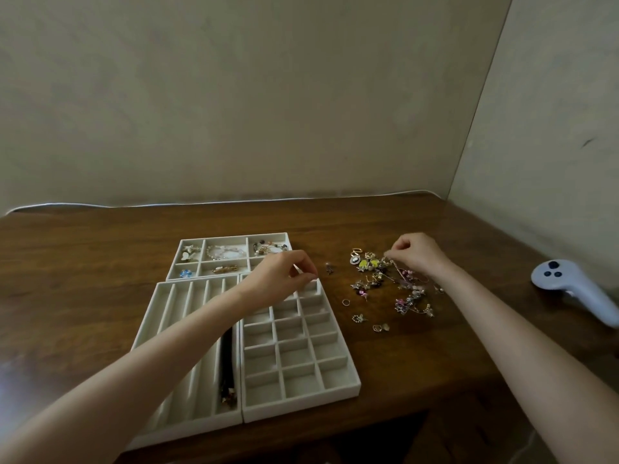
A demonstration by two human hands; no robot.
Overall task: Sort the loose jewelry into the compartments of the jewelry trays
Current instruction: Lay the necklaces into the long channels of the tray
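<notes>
Three pale jewelry trays lie on the wooden table. The grid tray (338, 391) has many small square compartments. The slotted tray (144, 333) holds a dark strap in its right slot. The far tray (174, 259) holds brooches and bracelets. My left hand (284, 276) hovers over the grid tray's far right corner, thumb and forefinger pinched together; whatever is between them is too small to see. To the right lies the loose jewelry pile (388, 283). My right hand (418, 256) pinches a thin chain at the pile's far edge.
A small dark earring (330, 268) lies alone between the trays and the pile. A white game controller (576, 289) rests at the table's right edge. Walls close off the back and right. A white cable (234, 201) runs along the table's far edge.
</notes>
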